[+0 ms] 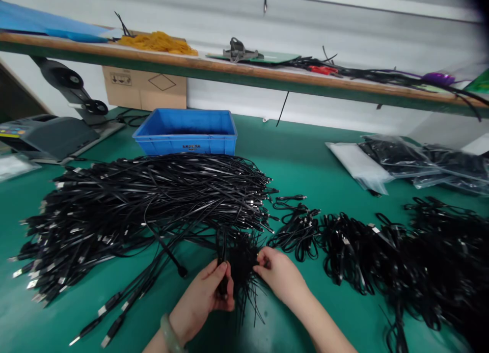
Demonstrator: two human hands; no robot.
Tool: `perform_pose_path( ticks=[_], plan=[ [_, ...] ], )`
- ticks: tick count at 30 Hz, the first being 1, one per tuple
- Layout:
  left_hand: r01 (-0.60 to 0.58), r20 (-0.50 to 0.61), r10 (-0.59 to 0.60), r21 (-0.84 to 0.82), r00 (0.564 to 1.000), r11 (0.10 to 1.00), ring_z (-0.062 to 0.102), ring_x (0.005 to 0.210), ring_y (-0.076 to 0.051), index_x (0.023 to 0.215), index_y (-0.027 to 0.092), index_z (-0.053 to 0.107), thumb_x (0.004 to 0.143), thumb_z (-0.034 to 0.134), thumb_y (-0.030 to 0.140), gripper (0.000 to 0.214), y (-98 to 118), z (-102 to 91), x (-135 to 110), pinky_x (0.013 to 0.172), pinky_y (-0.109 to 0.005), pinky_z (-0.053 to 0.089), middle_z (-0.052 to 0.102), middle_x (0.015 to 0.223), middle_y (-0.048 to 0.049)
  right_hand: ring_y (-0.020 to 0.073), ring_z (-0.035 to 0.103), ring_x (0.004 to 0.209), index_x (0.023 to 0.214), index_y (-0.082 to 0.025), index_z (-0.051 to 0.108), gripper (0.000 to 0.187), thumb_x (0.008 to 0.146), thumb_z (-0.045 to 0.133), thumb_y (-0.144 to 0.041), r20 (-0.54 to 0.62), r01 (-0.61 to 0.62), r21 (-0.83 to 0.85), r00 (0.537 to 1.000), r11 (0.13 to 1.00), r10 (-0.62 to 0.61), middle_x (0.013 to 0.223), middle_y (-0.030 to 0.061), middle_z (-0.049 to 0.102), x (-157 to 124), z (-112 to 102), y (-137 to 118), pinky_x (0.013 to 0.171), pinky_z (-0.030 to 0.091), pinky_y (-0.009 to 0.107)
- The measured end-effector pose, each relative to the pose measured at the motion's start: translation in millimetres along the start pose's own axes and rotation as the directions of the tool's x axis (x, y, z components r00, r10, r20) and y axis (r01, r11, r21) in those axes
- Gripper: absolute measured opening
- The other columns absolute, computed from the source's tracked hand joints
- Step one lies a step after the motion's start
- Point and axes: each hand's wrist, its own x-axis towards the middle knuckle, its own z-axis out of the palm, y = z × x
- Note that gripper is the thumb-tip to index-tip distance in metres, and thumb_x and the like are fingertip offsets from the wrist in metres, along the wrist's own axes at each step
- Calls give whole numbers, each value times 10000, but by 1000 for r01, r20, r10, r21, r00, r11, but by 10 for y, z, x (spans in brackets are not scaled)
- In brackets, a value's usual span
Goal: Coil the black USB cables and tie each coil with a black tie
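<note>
My left hand [206, 294] is closed around a folded bundle of black USB cable [221, 246], held upright above the table. Just right of it lies a pile of thin black ties [243, 261], their loose ends spreading toward the front. At that pile's right edge is my right hand [280, 274], its thumb and fingertips pinched together. Whatever is between those fingertips is too small to make out. Behind and left of my hands stretches a large heap of straight black USB cables [164, 190]. Several cables with metal plugs [124, 307] trail toward the front left.
Small coiled cables [300, 225] and a bigger heap of bundled cables [412, 261] lie to the right. A blue bin [185, 145] stands behind the long cables. Clear plastic bags [412, 159] rest at the back right. A shelf [214, 68] crosses above; a grey machine [53, 136] stands left.
</note>
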Motion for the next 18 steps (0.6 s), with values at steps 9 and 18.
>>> perform_pose_path(
  ticks=[9,18],
  plan=[
    [47,-76,-38,117,996,992,204,344,-17,706,194,438,613,570,607,443,-93,-11,101,336,-144,95,357,441,121,158,556,627,675,-200,583,140,782,495,-180,-42,-20,-121,999,992,15,684,18,608,15,141,-48,564,359,234],
    [-17,-163,59,249,985,968,277,376,-44,696,193,464,631,549,610,430,-96,2,142,372,-161,171,372,482,98,175,572,706,710,-199,631,145,742,512,-122,8,-14,-162,1000,987,16,733,35,624,7,87,-138,618,373,242]
  ],
)
